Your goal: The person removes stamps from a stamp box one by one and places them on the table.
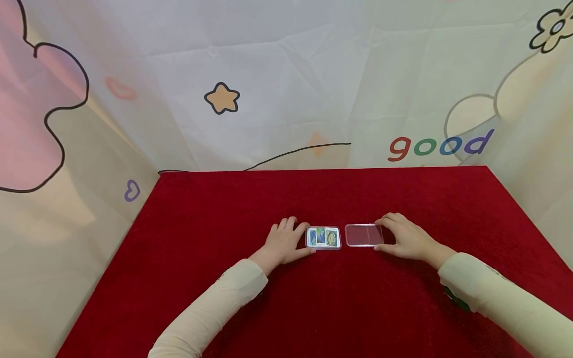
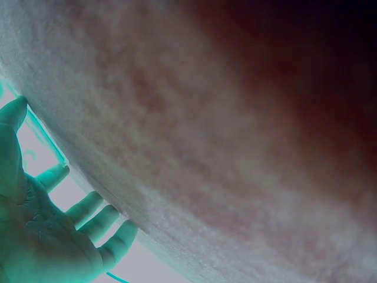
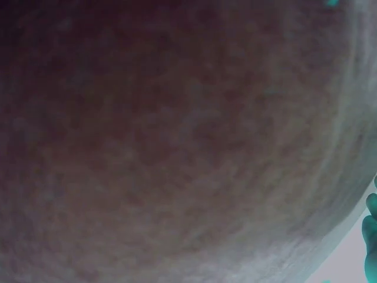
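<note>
Near the middle of the red table lies a small clear rectangular plastic case [image 1: 323,237] with colourful picture cards showing in it. My left hand [image 1: 283,242] holds its left end between thumb and index finger, the other fingers spread over the cloth. Just to the right, a little gap away, is a see-through plastic lid [image 1: 360,235], through which the red cloth shows. My right hand [image 1: 405,238] grips the lid's right end, thumb at the near edge and fingers at the far one. In the left wrist view, the left hand [image 2: 53,230] shows its palm and fingers.
A red cloth [image 1: 268,194] covers the table, which narrows toward the back. Behind it hangs a pale printed curtain [image 1: 286,74] with a star and the word "good". A small green thing [image 1: 456,300] shows partly from under the right sleeve [image 1: 483,286].
</note>
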